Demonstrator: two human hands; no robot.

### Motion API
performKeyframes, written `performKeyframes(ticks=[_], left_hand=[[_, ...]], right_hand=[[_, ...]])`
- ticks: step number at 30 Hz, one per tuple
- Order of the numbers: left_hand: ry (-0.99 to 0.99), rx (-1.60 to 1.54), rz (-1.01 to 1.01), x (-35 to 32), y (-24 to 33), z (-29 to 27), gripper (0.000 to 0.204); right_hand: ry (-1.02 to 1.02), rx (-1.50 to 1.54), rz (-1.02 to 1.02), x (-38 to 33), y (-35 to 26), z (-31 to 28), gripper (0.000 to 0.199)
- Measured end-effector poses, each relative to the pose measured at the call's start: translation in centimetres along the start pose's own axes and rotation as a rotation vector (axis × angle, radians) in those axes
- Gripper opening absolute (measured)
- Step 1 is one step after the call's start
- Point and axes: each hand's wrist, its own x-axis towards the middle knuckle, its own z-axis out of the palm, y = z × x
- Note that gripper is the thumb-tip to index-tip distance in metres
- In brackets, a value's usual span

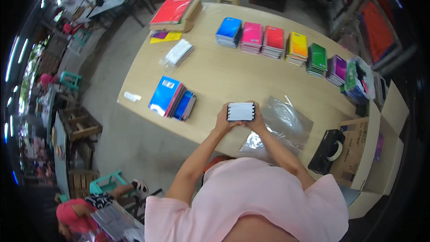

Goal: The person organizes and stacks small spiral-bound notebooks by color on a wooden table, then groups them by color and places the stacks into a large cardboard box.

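Observation:
Both my hands hold a small stack of spiral notebooks (241, 111) on edge above the wooden table (224, 76), its white page edges facing me. My left hand (222, 120) grips the stack's left end and my right hand (256, 118) grips its right end. A clear plastic bag (282, 127) lies flat on the table just right of my hands. A leaning pile of blue notebooks (172, 99) lies to the left of my hands.
Stacks of blue (229, 31), pink (251, 37), red (273, 41), yellow (296, 48), green (317, 59) and purple (337, 69) notebooks line the far edge. A black tape dispenser (328, 151) sits on a cardboard box at right. Red books on a box (174, 12) stand far left. A person crouches at lower left.

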Motion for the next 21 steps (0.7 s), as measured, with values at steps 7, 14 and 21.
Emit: performKeyframes(ticks=[7,14,21], left_hand=[[0.281,0.107,-0.145,3.4,6.0,-3.2,0.055],[0.67,-0.076,-0.273,5.5,11.4,-12.5,0.038],[0.658,-0.228,-0.577,5.4,12.7,-24.0,0.048]], right_hand=[[-0.01,0.005,0.114,5.0,-7.3,0.8,0.07],[-0.393,0.202,0.21,13.7,-13.6,6.5,0.068],[-0.556,0.414,0.5,16.7,-20.2,13.2,0.065]])
